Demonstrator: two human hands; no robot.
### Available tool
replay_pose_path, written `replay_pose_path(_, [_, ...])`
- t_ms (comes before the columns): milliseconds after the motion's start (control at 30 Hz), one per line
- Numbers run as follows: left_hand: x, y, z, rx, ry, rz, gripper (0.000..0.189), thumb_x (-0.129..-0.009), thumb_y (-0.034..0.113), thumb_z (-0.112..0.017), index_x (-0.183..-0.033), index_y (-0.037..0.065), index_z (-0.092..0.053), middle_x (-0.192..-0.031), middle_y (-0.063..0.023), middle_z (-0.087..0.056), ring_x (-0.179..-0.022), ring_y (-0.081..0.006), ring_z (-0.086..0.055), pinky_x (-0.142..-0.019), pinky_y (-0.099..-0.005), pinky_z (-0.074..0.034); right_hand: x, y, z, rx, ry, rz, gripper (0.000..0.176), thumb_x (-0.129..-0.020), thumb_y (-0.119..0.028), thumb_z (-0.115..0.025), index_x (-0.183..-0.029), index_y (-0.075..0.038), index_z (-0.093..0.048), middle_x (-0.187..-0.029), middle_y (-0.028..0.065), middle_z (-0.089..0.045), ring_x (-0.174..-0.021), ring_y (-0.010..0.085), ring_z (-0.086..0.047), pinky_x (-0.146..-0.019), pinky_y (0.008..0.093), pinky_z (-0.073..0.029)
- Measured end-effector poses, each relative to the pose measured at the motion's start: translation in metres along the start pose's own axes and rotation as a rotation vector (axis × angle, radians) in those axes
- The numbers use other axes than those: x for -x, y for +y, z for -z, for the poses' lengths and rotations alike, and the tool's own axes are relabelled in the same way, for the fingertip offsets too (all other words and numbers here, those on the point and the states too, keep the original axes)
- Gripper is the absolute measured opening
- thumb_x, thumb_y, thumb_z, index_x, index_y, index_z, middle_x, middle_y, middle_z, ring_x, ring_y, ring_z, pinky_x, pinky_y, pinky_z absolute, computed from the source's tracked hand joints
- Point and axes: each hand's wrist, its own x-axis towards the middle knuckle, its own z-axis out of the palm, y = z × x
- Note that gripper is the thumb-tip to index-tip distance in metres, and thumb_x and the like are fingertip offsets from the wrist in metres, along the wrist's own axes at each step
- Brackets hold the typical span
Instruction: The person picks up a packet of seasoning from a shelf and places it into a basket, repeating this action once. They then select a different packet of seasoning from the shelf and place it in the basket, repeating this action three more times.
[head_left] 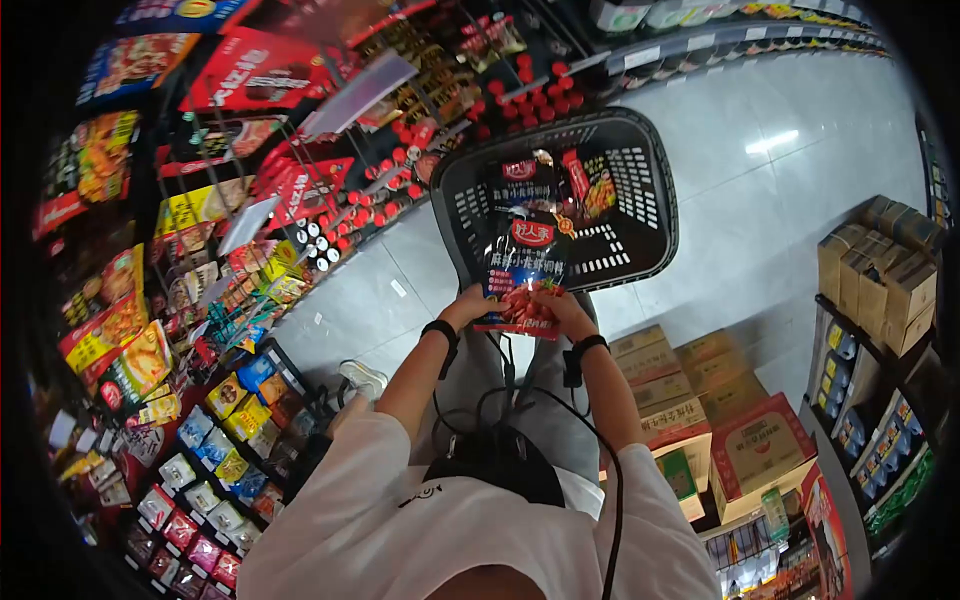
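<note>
Both of my hands hold one dark seasoning packet (525, 262) with red food printed on its lower part. My left hand (468, 303) grips its lower left corner and my right hand (566, 310) grips its lower right corner. The packet is held over the near rim of a black plastic shopping basket (655, 190) standing on the floor. Inside the basket lie a few similar dark and red packets (565, 185). A black band sits on each wrist, with cables running down to a black device at my waist.
Shelves packed with colourful packets and red-capped bottles (400, 170) line the left side. Stacked cardboard boxes (700, 400) stand on the right, with more boxes on a rack (885, 270) further right. Glossy white floor tiles (760, 120) stretch beyond the basket. A white shoe (362, 376) shows below.
</note>
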Motion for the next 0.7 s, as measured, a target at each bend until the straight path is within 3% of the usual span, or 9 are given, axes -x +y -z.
replay_pose_path(200, [-0.047,-0.014,0.013,-0.141,0.182,-0.039,0.052,-0.07,0.017,-0.074,-0.114,0.002,-0.052,-0.105,-0.0073,-0.06,-0.095,-0.016,-0.056,-0.083,-0.029,-0.044,-0.062,0.001,0.017,0.095,0.09,0.15,0.015,-0.077,-0.008,-0.066,-0.089,-0.001,-0.062,-0.074,0.0047,-0.063,-0.064,0.0132,-0.061,-0.058,0.0267,-0.05])
replay_pose_path(267, [-0.067,-0.028,0.022,0.121,0.15,-0.14,0.05,-0.069,0.013,-0.074,-0.113,0.001,-0.052,-0.104,-0.0084,-0.06,-0.094,-0.0171,-0.056,-0.083,-0.0287,-0.044,-0.122,0.021,0.049,0.307,0.122,0.186,0.037,-0.074,-0.013,-0.071,-0.104,0.002,-0.055,-0.09,0.0085,-0.063,-0.077,0.0159,-0.062,-0.067,0.0293,-0.05])
replay_pose_path(367, [-0.068,-0.013,0.038,-0.182,0.265,0.034,0.069,-0.069,0.017,-0.074,-0.125,-0.001,-0.038,-0.112,-0.0109,-0.055,-0.1,-0.0193,-0.053,-0.085,-0.0282,-0.042,-0.105,-0.017,0.013,0.696,0.348,0.552,0.075,-0.066,-0.022,-0.078,-0.124,0.003,-0.037,-0.108,0.0134,-0.057,-0.094,0.0206,-0.059,-0.078,0.0315,-0.048])
replay_pose_path(467, [-0.05,0.01,0.048,-0.166,0.199,0.246,0.087,-0.068,0.021,-0.075,-0.134,-0.002,-0.023,-0.12,-0.0136,-0.05,-0.105,-0.0212,-0.049,-0.084,-0.0283,-0.042,-0.114,-0.031,0.018,0.888,0.282,0.402,0.103,-0.059,-0.026,-0.082,-0.135,0.001,-0.018,-0.122,0.0175,-0.049,-0.108,0.0268,-0.052,-0.088,0.0335,-0.043])
replay_pose_path(533, [-0.049,0.001,0.056,-0.073,0.12,0.274,0.097,-0.067,0.024,-0.075,-0.137,-0.003,-0.013,-0.124,-0.0152,-0.046,-0.107,-0.0223,-0.047,-0.083,-0.0288,-0.042,-0.108,-0.035,0.006,1.057,0.297,0.352,0.1,-0.059,-0.027,-0.08,-0.136,-0.004,-0.021,-0.119,0.0212,-0.051,-0.109,0.0333,-0.052,-0.089,0.0358,-0.042])
replay_pose_path(700, [-0.058,-0.008,0.051,-0.074,0.173,0.239,0.097,-0.068,0.023,-0.075,-0.138,0.0,-0.013,-0.121,-0.0157,-0.048,-0.105,-0.0222,-0.048,-0.08,-0.0287,-0.042,-0.114,-0.027,-0.011,1.107,0.271,0.331,0.092,-0.061,-0.029,-0.079,-0.134,-0.008,-0.028,-0.109,0.0221,-0.057,-0.102,0.0365,-0.055,-0.085,0.0372,-0.044])
